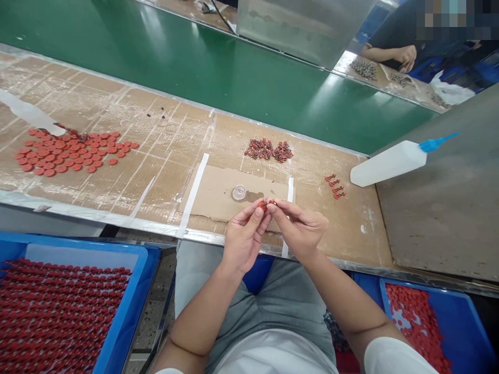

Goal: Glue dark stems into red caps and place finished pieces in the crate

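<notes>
Small red part (264, 206) clamped between left grip (245, 239) and right grip (298, 228), fingertips together

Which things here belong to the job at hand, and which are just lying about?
In use: left hand, right hand, the small red part they pinch, red discs, the blue tray of red parts.
Lying about: white squeeze bottle, green belt.

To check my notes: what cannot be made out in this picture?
In the head view:
The small red part between the left hand and right hand: fingers hide most of it.
The red-and-dark pieces: too small to show their shape.
The clear cup: too small to see inside.
The lower-left blue tray: cut off by the frame edges.
</notes>
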`<action>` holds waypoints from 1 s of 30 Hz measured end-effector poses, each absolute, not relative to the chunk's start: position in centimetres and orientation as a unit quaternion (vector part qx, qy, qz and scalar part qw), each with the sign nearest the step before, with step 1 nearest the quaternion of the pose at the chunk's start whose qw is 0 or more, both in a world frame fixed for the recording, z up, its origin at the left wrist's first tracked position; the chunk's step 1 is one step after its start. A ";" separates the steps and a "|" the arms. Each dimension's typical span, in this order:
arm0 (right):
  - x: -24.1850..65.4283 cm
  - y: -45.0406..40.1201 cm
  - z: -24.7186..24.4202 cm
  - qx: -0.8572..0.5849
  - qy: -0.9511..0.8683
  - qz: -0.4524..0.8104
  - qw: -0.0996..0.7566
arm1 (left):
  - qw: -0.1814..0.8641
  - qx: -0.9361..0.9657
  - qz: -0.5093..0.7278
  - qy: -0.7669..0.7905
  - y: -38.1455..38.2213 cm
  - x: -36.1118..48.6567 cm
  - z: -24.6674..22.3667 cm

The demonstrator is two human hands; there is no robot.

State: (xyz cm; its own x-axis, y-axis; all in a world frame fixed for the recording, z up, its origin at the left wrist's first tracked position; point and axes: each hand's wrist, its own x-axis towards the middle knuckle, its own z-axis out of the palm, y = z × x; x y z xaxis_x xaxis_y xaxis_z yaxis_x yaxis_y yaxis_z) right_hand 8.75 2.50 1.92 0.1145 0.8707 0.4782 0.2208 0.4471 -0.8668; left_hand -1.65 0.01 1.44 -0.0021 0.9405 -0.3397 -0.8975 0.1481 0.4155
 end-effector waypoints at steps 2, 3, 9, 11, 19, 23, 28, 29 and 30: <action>8.7 2.5 1.9 -0.452 -0.606 0.273 0.595 | 0.703 0.041 0.652 0.280 0.0 -1.7 1.4; 8.7 2.5 1.9 -0.451 -0.606 0.273 0.595 | 0.702 0.042 0.653 0.282 0.0 -1.7 1.3; 8.8 2.4 1.8 -0.456 -0.623 0.266 0.577 | 0.691 0.059 0.660 0.291 0.0 -1.7 1.2; 9.0 2.5 1.9 -0.455 -0.629 0.263 0.573 | 0.686 0.068 0.663 0.293 0.0 -1.7 1.1; 9.4 2.6 2.2 -0.422 -0.637 0.289 0.577 | 0.681 0.090 0.665 0.293 -0.1 -1.6 1.3; 9.7 2.7 2.3 -0.422 -0.636 0.301 0.572 | 0.686 0.090 0.660 0.292 -0.1 -1.4 1.3; 9.9 3.1 2.4 -0.394 -0.662 0.277 0.574 | 0.686 0.083 0.658 0.298 -0.2 -1.3 1.2; 10.0 3.1 2.4 -0.390 -0.668 0.272 0.573 | 0.686 0.083 0.658 0.298 -0.1 -1.3 1.2; 10.0 3.2 2.4 -0.388 -0.672 0.267 0.571 | 0.687 0.083 0.658 0.297 -0.1 -1.4 1.2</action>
State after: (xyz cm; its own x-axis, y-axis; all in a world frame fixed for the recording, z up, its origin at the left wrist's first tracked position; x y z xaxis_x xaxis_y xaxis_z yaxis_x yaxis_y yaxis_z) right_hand 9.97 3.19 2.42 -0.0464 0.8260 0.5618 0.2168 0.5573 -0.8015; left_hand -1.36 -0.13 1.21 -0.0430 0.9533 -0.2991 -0.8545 0.1201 0.5054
